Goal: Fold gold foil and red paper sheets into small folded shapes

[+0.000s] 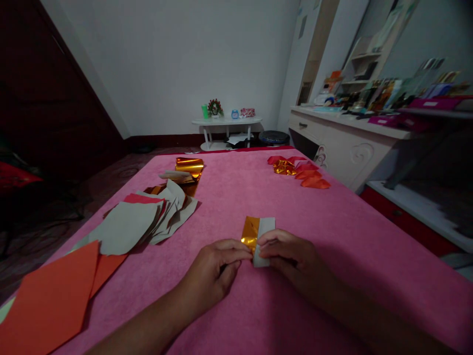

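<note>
A small sheet of gold foil paper point(251, 228) lies on the pink cloth in front of me. Its right side is folded over, so a pale grey backing strip point(266, 226) shows there. My left hand point(219, 264) has its fingers together, with the fingertips pressing the paper's lower left edge. My right hand point(290, 251) pinches the grey strip from the right, the thumb low and partly hidden under the fingers. Past my right hand, several folded red and orange paper pieces point(314, 181) lie with a crinkled gold piece point(284, 167).
Left on the pink-covered table point(229, 187) are stacked grey-backed sheets point(129, 224), orange sheets point(59, 296) and a curled gold foil sheet point(189, 166). A white dresser point(340, 138) stands along the right side. A small white table point(225, 121) is by the far wall.
</note>
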{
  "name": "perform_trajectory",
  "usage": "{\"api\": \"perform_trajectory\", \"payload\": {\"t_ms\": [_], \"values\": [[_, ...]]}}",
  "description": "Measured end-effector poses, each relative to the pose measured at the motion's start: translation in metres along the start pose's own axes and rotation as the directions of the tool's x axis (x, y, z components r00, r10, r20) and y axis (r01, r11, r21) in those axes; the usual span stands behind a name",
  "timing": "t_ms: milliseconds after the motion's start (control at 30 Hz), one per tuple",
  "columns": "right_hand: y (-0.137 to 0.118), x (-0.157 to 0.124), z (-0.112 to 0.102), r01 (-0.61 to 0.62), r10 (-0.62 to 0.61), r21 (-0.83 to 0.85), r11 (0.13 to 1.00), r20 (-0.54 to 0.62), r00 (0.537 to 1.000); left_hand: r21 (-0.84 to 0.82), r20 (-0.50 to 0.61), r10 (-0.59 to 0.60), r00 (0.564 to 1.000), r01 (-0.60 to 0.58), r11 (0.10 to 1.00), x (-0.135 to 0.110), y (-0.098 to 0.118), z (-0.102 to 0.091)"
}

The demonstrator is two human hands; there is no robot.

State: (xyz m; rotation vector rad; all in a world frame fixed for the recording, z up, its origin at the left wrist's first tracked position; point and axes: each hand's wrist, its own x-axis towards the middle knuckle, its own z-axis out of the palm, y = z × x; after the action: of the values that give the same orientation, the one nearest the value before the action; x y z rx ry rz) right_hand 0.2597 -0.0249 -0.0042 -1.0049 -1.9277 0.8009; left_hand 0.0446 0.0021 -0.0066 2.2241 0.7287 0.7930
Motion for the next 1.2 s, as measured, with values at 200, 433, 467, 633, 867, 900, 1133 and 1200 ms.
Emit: {"api": "perform_trajectory", "payload": {"t_ms": [200, 433, 467, 633, 867, 900, 1133, 1200], "values": [[0.000, -0.005, 0.000, -0.024, 0.028, -0.108, 0.994, 0.033, 0.999, 0.240, 0.060, 0.170, 0.984, -0.180, 0.954, -0.007, 0.000, 0.003], [-0.002, -0.003, 0.001, 0.028, -0.016, -0.214, 0.977, 0.059, 0.998, 0.368, 0.133, 0.183, 0.974, -0.220, 0.903, -0.008, 0.005, 0.003], [-0.003, -0.002, 0.000, 0.065, -0.046, -0.255, 0.965, 0.078, 0.996, 0.388, 0.146, 0.166, 0.975, -0.210, 0.897, -0.008, 0.006, 0.003], [-0.004, -0.002, -0.007, 0.154, -0.098, -0.408, 0.900, 0.155, 0.983, 0.469, 0.175, 0.111, 0.978, -0.182, 0.864, -0.006, 0.010, 0.002], [-0.004, 0.003, 0.003, -0.231, 0.238, -0.307, 0.923, -0.017, 0.971, 0.447, 0.128, 0.232, 0.964, -0.265, 0.854, -0.011, 0.002, 0.007], [-0.003, 0.004, 0.005, -0.277, 0.277, -0.311, 0.909, -0.044, 0.960, 0.440, 0.116, 0.252, 0.961, -0.277, 0.854, -0.012, 0.001, 0.007], [-0.004, 0.009, 0.009, -0.364, 0.344, -0.384, 0.849, -0.123, 0.931, 0.437, 0.115, 0.270, 0.956, -0.293, 0.850, -0.011, 0.005, 0.007], [-0.005, 0.010, 0.010, -0.367, 0.343, -0.395, 0.842, -0.133, 0.930, 0.433, 0.117, 0.242, 0.963, -0.269, 0.860, -0.010, 0.007, 0.010]]}}
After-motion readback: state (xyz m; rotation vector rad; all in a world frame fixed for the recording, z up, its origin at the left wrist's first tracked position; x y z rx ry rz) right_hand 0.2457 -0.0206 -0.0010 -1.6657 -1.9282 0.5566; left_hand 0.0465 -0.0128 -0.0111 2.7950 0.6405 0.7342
